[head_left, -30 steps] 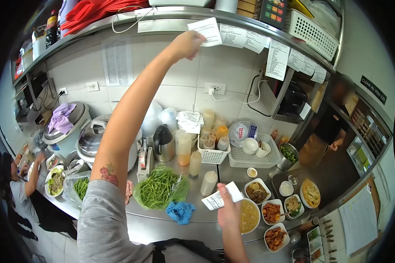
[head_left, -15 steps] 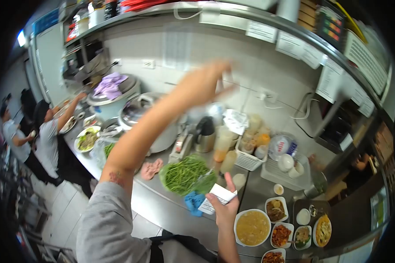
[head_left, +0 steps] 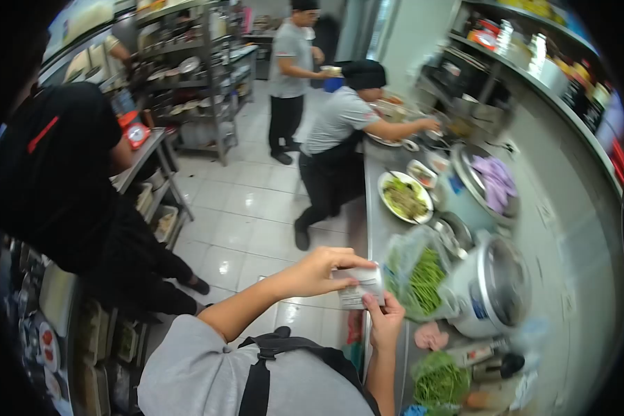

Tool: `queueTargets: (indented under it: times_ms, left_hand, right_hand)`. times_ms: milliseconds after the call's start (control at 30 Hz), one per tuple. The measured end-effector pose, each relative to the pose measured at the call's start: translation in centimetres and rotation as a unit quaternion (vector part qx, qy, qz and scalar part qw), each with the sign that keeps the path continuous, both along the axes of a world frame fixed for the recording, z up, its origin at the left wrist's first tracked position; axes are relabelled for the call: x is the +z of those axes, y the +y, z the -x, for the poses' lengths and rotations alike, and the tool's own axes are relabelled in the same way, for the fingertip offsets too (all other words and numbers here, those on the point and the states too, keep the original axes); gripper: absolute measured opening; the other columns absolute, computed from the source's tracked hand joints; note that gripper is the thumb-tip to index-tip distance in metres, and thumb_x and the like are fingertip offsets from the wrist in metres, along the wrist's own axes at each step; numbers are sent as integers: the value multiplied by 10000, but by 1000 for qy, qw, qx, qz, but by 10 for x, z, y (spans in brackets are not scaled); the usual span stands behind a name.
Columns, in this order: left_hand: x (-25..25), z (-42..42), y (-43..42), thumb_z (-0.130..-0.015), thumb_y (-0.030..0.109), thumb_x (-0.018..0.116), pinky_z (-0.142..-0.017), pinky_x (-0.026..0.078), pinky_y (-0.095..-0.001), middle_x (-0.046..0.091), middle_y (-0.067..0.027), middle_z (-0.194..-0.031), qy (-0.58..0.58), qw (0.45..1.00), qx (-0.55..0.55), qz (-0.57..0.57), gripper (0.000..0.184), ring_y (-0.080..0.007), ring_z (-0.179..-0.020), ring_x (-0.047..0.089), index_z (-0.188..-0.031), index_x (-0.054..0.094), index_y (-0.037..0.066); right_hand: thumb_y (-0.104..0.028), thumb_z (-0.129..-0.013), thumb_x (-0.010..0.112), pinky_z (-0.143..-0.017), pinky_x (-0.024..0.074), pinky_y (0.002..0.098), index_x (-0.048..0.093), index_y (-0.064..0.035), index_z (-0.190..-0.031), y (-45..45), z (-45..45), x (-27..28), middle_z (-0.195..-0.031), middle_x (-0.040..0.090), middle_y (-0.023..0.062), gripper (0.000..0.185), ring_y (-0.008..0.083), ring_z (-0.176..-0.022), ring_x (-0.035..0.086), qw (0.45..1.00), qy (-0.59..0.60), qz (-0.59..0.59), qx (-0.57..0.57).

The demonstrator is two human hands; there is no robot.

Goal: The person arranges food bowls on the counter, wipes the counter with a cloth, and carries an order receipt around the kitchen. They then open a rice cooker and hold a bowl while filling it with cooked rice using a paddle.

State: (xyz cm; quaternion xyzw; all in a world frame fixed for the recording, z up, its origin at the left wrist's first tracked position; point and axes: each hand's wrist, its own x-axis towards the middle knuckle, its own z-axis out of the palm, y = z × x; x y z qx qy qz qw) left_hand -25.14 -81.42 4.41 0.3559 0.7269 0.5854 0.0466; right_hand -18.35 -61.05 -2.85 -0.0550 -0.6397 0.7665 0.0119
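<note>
A small white printed paper slip (head_left: 357, 288) is held in front of my chest, at the counter's edge. My left hand (head_left: 320, 272) pinches its upper side, with thumb and fingers bent around it. From below, my right hand (head_left: 387, 320) grips the lower corner, thumb on the face of the paper. Whether it is one sheet or several, I cannot tell. Just right of my hands lies a clear bag of green vegetables (head_left: 423, 277) on the counter.
A plate of salad (head_left: 405, 197), a large pot (head_left: 496, 284) and a lidded bin with a purple cloth (head_left: 494, 182) stand along the counter. One co-worker (head_left: 343, 132) leans over its far end; another (head_left: 291, 69) stands behind. A person in black (head_left: 62, 180) is at the left, near shelving.
My view has swung left toward the aisle. My left hand has come down from its raised position by the shelf and now grips the paper slip, which my right hand still holds.
</note>
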Motion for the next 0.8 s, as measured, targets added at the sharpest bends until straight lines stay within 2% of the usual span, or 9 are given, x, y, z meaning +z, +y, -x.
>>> queueTargets:
  times_ms: [267, 367, 433, 500, 533, 567, 633, 700, 800]
  left_hand:
    - [-75, 116, -131, -864, 89, 612, -675, 441, -233, 571, -12, -833, -90, 976, 198, 1, 243, -99, -719, 522, -1096, 682, 73]
    - [-122, 194, -171, -903, 121, 579, -614, 478, -225, 586, 37, -815, -211, 926, 293, -106, 216, -47, -674, 521, -1091, 685, 110]
    - [-180, 259, -213, -900, 136, 573, -594, 488, -233, 594, 22, -795, -219, 887, 390, -113, 240, -45, -673, 535, -1120, 665, 114]
    - [-260, 304, -262, -882, 170, 577, -621, 503, -279, 619, -42, -800, -229, 859, 457, 7, 280, -101, -709, 584, -1147, 647, 114]
    - [-297, 320, -283, -870, 193, 579, -650, 516, -317, 640, -85, -817, -222, 844, 477, 105, 301, -152, -734, 621, -1155, 642, 119]
    - [-323, 326, -295, -857, 218, 585, -693, 514, -354, 649, -127, -865, -190, 835, 475, 203, 319, -218, -787, 635, -1158, 640, 126]
    - [-348, 324, -311, -833, 268, 602, -785, 497, -423, 663, -181, -980, -159, 806, 461, 337, 353, -345, -912, 635, -1164, 638, 151]
    - [-385, 316, -333, -823, 258, 607, -783, 498, -408, 668, -186, -972, -244, 804, 473, 264, 351, -338, -895, 641, -1140, 651, 115]
    - [-483, 279, -373, -873, 364, 525, -732, 503, -408, 665, -220, -799, -405, 724, 513, 220, 398, -332, -780, 657, -970, 671, 6]
  right_hand:
    - [-67, -880, 644, -711, 525, 242, 675, 25, -1032, -117, 179, -56, -883, 682, 52, 180, 90, -808, 635, 978, 75, -85, 175]
    - [-77, -911, 594, -742, 555, 292, 653, -27, -1075, -124, 260, -78, -927, 670, 45, 181, 115, -826, 643, 970, -26, 153, 189]
    - [-58, -949, 497, -775, 563, 340, 586, -50, -1164, -113, 329, -71, -936, 664, 53, 233, 169, -791, 648, 844, -131, 491, 172]
    - [-100, -956, 505, -773, 557, 332, 578, -26, -1190, -113, 398, -65, -989, 665, 71, 256, 176, -863, 653, 733, -22, 584, 349]
    - [-126, -957, 514, -775, 553, 329, 557, -13, -1220, -117, 437, -53, -1017, 660, 81, 290, 182, -890, 651, 900, 19, 255, 354]
    - [-153, -958, 522, -777, 548, 326, 536, 0, -1250, -124, 477, -41, -1046, 654, 92, 331, 187, -916, 650, 943, 55, -108, 311]
    - [-183, -955, 534, -783, 541, 324, 498, 33, -1275, -154, 543, -21, -1067, 644, 106, 388, 189, -913, 648, 964, 86, 41, 249]
    - [-157, -950, 532, -799, 536, 340, 512, 30, -1239, -171, 601, 27, -1103, 630, 99, 345, 190, -955, 639, 898, 96, 263, 340]
    - [-158, -937, 578, -760, 481, 244, 607, -2, -1145, -232, 709, 71, -978, 636, 15, 262, 95, -811, 590, 948, 217, 2, 235]
